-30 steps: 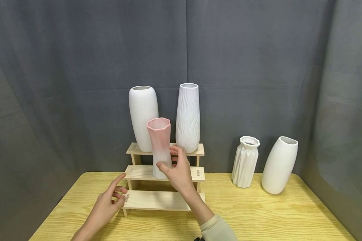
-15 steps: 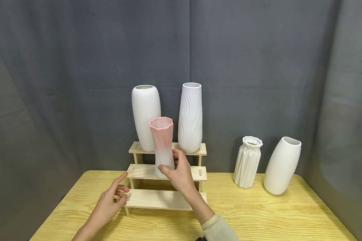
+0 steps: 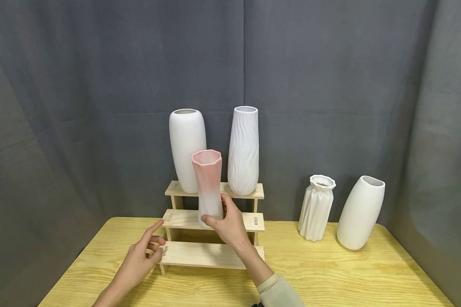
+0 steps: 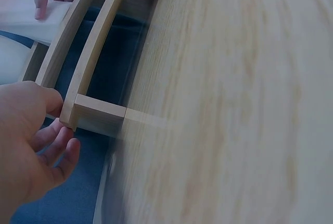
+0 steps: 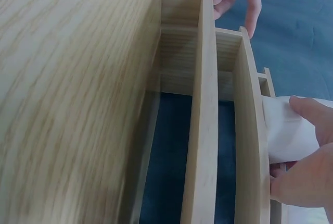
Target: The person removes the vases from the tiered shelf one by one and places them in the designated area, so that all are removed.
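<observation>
My right hand (image 3: 230,221) holds a pink-to-white vase (image 3: 208,183) low on its body, thumb in front and fingers at its right side. The vase stands upright at the middle shelf (image 3: 178,218) of a three-step wooden stand; in the right wrist view its white lower part (image 5: 289,130) shows by the shelf. At the stand's left end, my left hand (image 3: 140,260) touches the shelf ends, index finger stretched to the middle shelf and thumb by the bottom shelf (image 3: 203,254). In the left wrist view the left hand (image 4: 31,140) has its other fingers loosely bent.
On the top shelf (image 3: 224,188) stand a smooth white vase (image 3: 187,149) and a rippled white vase (image 3: 243,153). A pleated white vase (image 3: 316,211) and a slanted-mouth white vase (image 3: 361,215) stand to the right on the wooden table (image 3: 292,268). Grey curtains (image 3: 311,85) hang behind.
The whole scene has shifted slightly right in the head view. The right hand's fingers have slipped a little lower on the pink-to-white vase, which keeps its place on the stand. The left hand stays put.
</observation>
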Available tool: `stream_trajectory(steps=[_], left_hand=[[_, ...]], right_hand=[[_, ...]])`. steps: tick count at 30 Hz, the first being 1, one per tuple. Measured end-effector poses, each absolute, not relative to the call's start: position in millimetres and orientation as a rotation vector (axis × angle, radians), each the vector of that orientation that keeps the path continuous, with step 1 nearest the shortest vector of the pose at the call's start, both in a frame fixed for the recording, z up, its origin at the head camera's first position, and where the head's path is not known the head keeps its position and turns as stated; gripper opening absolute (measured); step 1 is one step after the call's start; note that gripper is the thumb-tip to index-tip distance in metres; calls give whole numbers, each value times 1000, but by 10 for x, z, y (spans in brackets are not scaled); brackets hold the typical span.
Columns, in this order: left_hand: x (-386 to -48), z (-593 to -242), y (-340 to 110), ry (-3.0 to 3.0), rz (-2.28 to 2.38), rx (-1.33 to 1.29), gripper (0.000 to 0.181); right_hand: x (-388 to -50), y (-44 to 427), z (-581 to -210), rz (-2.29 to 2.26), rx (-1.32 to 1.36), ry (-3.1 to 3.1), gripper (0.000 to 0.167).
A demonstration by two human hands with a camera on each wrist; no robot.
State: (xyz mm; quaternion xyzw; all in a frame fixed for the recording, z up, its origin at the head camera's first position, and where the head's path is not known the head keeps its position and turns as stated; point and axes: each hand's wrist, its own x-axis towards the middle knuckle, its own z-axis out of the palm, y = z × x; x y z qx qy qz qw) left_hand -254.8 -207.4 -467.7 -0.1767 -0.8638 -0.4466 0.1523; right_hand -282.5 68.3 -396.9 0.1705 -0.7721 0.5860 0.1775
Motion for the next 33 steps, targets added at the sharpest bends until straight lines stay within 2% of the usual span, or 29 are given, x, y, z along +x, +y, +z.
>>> stream_trajectory(steps=[8, 33], left_hand=[[-2549, -4675, -2074, -2484, -1285, -491, 78], [-2560, -4677, -2072, -2480, -1289, -488, 78]], right_hand=[[-2828, 676, -3984, 1650, 482, -2187, 73], [-2863, 626, -4067, 1602, 408, -2096, 71]])
